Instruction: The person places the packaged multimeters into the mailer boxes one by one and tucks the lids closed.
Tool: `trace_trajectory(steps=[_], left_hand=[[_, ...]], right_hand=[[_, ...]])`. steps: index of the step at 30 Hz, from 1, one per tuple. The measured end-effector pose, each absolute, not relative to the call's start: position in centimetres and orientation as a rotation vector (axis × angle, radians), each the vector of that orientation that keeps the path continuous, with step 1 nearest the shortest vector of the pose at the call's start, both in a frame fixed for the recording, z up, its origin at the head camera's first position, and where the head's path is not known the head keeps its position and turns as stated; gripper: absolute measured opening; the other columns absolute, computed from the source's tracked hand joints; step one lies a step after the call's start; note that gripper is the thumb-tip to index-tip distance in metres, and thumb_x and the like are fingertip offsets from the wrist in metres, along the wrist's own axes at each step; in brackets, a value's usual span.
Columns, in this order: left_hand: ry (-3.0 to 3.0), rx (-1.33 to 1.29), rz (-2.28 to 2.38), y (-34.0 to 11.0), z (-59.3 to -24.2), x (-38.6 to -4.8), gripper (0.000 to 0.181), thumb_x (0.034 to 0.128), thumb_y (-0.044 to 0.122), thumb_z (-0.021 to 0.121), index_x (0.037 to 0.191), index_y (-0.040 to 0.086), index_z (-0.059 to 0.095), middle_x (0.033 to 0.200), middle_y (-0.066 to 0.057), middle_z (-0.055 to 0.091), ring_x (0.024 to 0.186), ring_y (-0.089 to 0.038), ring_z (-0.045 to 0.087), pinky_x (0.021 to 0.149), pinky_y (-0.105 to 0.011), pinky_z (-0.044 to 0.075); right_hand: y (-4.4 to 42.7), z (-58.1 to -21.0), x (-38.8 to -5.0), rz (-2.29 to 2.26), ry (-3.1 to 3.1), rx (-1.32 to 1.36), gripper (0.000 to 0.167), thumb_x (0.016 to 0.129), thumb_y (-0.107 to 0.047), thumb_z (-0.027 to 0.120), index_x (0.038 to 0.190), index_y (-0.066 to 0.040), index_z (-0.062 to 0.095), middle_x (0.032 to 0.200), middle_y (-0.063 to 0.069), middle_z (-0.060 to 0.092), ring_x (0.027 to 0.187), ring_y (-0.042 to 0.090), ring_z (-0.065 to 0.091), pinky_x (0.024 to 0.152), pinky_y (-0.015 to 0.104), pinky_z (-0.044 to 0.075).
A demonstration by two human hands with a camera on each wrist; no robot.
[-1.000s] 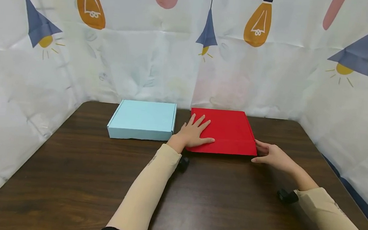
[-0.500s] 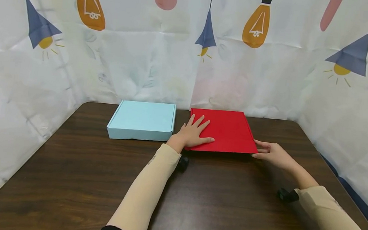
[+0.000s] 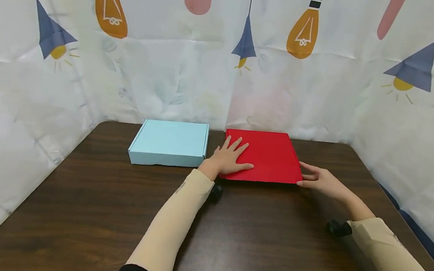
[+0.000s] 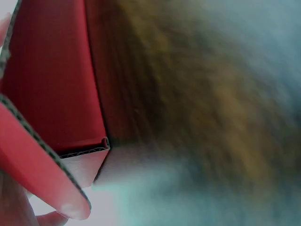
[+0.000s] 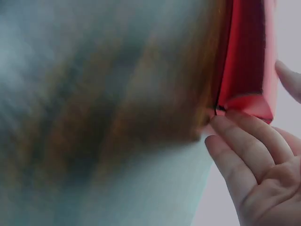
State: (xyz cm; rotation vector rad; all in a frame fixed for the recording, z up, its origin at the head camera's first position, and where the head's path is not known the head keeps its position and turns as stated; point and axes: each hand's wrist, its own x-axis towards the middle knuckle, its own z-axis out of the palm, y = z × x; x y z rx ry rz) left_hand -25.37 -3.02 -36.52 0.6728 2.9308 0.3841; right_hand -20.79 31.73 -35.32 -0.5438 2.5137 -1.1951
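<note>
A red cardboard box [image 3: 271,153] lies at the back of the table, right of centre. My left hand [image 3: 227,159] rests on the left part of its lid, fingers spread. At the front right corner is my right hand [image 3: 323,182]; its thumb meets the lid's corner and its fingers extend along the side. The right wrist view has straight fingers [image 5: 247,141] against the end of the box wall [image 5: 244,52]. In the left wrist view the lid's front flap [image 4: 37,162] stands out from the red front wall [image 4: 51,75], a gap between them.
A closed light blue box [image 3: 172,138] sits just left of the red one. Both stand on a dark wooden table [image 3: 254,238], near its far edge. A white curtain [image 3: 191,77] printed with lamps and bulbs hangs behind and at both sides.
My right thumb has moved up to the lid's front corner. The crease near the lid's front no longer shows, so the lid looks flat. My left hand stays in place.
</note>
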Motion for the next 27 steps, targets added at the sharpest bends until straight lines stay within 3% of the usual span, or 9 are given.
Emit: trace_trajectory(steps=[6, 12, 21, 27], left_hand=[[2.936, 0.681, 0.342, -2.8, -36.3, -25.1, 0.088, 0.0974, 0.065, 0.05, 0.167, 0.025, 0.012, 0.172, -0.005, 0.006, 0.156, -0.037, 0.002, 0.118, -0.062, 0.023], [2.945, 0.656, 0.286, -2.7, -36.0, -24.8, 0.089, 0.0974, 0.064, 0.051, 0.167, 0.026, 0.012, 0.172, -0.006, 0.007, 0.156, -0.037, 0.004, 0.118, -0.063, 0.022], [3.01, 0.609, 0.121, -2.2, -36.0, -23.9, 0.082, 0.0983, 0.063, 0.052, 0.166, 0.028, 0.021, 0.17, -0.008, 0.017, 0.154, -0.039, 0.017, 0.119, -0.06, 0.024], [3.021, 0.598, 0.121, -2.2, -35.7, -23.0, 0.078, 0.0993, 0.06, 0.052, 0.165, 0.028, 0.025, 0.17, -0.008, 0.019, 0.153, -0.039, 0.018, 0.119, -0.058, 0.024]], right_hand=[[31.8, -34.8, -21.5, -1.259, 2.441, -0.538, 0.079, 0.104, -0.024, 0.062, 0.163, 0.002, 0.015, 0.158, 0.033, 0.032, 0.145, 0.048, 0.033, 0.11, 0.064, 0.036], [30.8, -34.6, -22.6, -1.187, 2.42, -0.566, 0.083, 0.106, -0.034, 0.056, 0.165, -0.004, 0.005, 0.168, 0.025, 0.005, 0.152, 0.049, 0.008, 0.116, 0.067, 0.02], [29.5, -34.9, -23.6, -1.096, 2.484, -0.549, 0.085, 0.104, -0.039, 0.058, 0.166, -0.01, 0.007, 0.168, 0.024, 0.005, 0.149, 0.052, 0.009, 0.114, 0.07, 0.021], [29.5, -35.2, -24.2, -1.077, 2.508, -0.546, 0.087, 0.103, -0.042, 0.059, 0.166, -0.011, 0.007, 0.167, 0.026, 0.004, 0.149, 0.053, 0.009, 0.113, 0.07, 0.025]])
